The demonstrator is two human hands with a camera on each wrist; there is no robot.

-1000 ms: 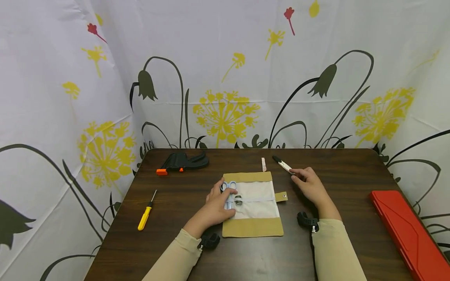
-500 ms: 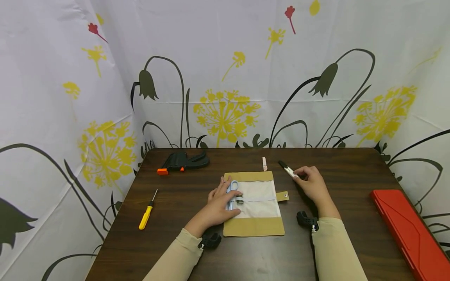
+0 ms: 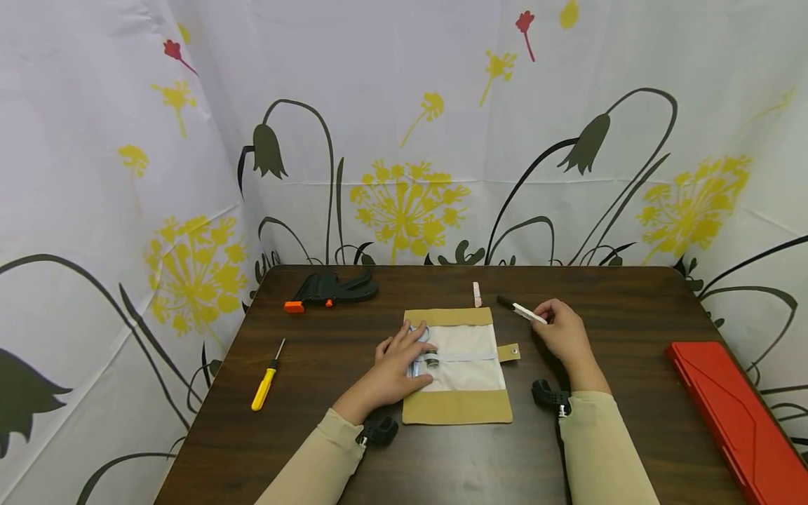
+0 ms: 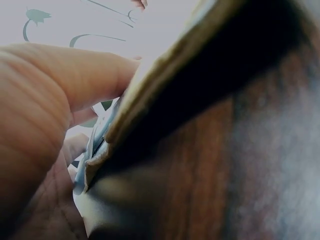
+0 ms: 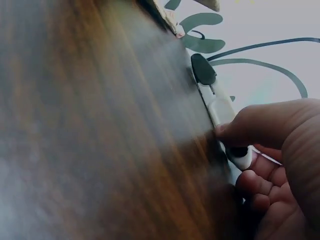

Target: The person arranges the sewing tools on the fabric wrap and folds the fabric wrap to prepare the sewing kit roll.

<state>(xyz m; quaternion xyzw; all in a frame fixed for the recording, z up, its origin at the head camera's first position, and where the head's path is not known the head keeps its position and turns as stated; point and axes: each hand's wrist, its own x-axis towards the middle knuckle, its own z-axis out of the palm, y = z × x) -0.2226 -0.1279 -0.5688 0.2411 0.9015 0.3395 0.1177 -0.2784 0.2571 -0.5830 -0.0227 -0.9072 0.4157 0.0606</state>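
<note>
A tan and cream cloth pouch (image 3: 457,407) lies unfolded in the middle of the table. My left hand (image 3: 394,368) rests on its left side, fingers stretched over blue-handled scissors (image 3: 421,332) that are partly hidden. Beside the thumb and forefinger, dark thread spools (image 3: 432,358) sit under the pouch's elastic band. Right of the pouch, my right hand (image 3: 564,335) pinches the near end of a slim white tool with a black cap (image 3: 525,312). In the right wrist view, thumb and fingertips grip the tool's white body (image 5: 222,109), low by the tabletop.
A short pale strip with markings (image 3: 477,294) lies behind the pouch. Black and orange clamp (image 3: 331,289) at the back left, yellow screwdriver (image 3: 265,386) at the left. A long red case (image 3: 738,414) lies along the right edge. The pouch's snap tab (image 3: 508,352) sticks out rightward.
My right hand has drawn the black-capped white tool slightly right and toward me. My left hand has slid a little right, its fingers covering more of the scissors' handles.
</note>
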